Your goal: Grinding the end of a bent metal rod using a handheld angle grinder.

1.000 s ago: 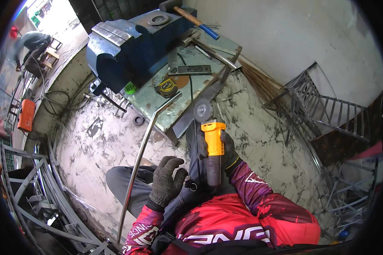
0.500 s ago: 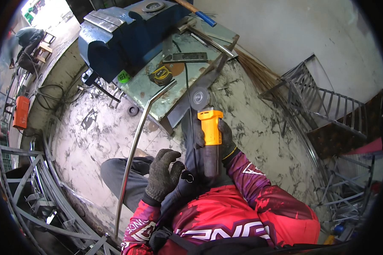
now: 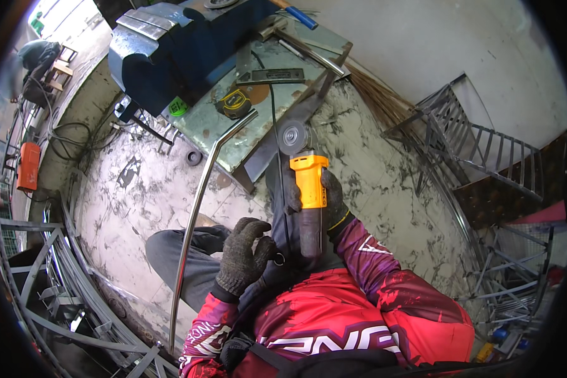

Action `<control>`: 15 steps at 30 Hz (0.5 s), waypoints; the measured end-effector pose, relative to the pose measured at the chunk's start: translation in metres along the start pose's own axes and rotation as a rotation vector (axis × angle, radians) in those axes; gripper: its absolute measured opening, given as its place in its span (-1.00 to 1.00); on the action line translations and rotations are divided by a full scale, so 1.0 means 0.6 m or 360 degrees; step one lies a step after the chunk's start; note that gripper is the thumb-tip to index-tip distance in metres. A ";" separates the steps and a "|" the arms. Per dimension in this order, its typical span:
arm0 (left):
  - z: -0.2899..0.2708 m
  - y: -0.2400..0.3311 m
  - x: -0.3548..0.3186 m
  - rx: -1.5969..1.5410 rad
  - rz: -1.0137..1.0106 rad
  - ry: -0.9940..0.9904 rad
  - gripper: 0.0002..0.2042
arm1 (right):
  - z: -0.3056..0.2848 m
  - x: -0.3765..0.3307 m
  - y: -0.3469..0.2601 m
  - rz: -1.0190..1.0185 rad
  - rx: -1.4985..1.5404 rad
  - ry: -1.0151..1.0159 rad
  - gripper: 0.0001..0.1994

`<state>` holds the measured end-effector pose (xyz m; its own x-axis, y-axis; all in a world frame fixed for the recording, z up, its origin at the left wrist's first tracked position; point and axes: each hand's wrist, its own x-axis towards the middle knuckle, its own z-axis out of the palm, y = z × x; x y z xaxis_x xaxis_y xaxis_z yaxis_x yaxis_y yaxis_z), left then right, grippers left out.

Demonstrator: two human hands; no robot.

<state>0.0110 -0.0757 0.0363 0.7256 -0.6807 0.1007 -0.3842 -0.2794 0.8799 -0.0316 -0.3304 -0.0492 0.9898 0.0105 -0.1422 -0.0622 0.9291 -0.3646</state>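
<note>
In a grey glove, my right hand (image 3: 335, 200) wraps round a yellow and black angle grinder (image 3: 309, 189), held upright over my lap with its disc (image 3: 293, 137) toward the bench. A black cord (image 3: 276, 129) runs past the grinder. My left hand (image 3: 244, 255), gloved too, is raised above my thigh with fingers bent and thumb apart, holding nothing I can see. Close to its fingertips is a small dark ring-shaped thing (image 3: 278, 258). A bent shiny metal tube (image 3: 198, 195) leans from the bench corner down past my left forearm.
On the metal bench (image 3: 201, 129) are a blue vise (image 3: 176, 60), a tape measure (image 3: 234, 103), a flat level-like bar (image 3: 271, 76) and a hammer (image 3: 296, 14). Metal frames (image 3: 485, 145) lean at the right wall. Metal bars (image 3: 75, 271) lie at the left. An orange box (image 3: 28, 166) stands farther left.
The bench and vise have shifted slightly up and left in view. The grinder sits a little higher, still in my right hand. My left hand keeps nearly the same pose.
</note>
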 end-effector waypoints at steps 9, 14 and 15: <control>0.003 0.002 -0.002 -0.0019 0.0006 -0.0003 -0.73 | -0.008 -0.002 -0.001 -0.0002 0.0028 0.0030 -0.36; 0.003 0.001 -0.003 0.0002 0.0010 -0.0007 -0.73 | -0.006 0.003 -0.001 0.0001 0.0011 -0.0050 -0.36; 0.003 0.000 -0.002 0.0002 0.0024 -0.0006 -0.74 | -0.007 0.003 0.000 0.0011 0.0039 -0.0044 -0.36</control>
<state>0.0089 -0.0759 0.0352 0.7177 -0.6873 0.1120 -0.3956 -0.2701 0.8778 -0.0304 -0.3321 -0.0533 0.9925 0.0266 -0.1191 -0.0661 0.9377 -0.3411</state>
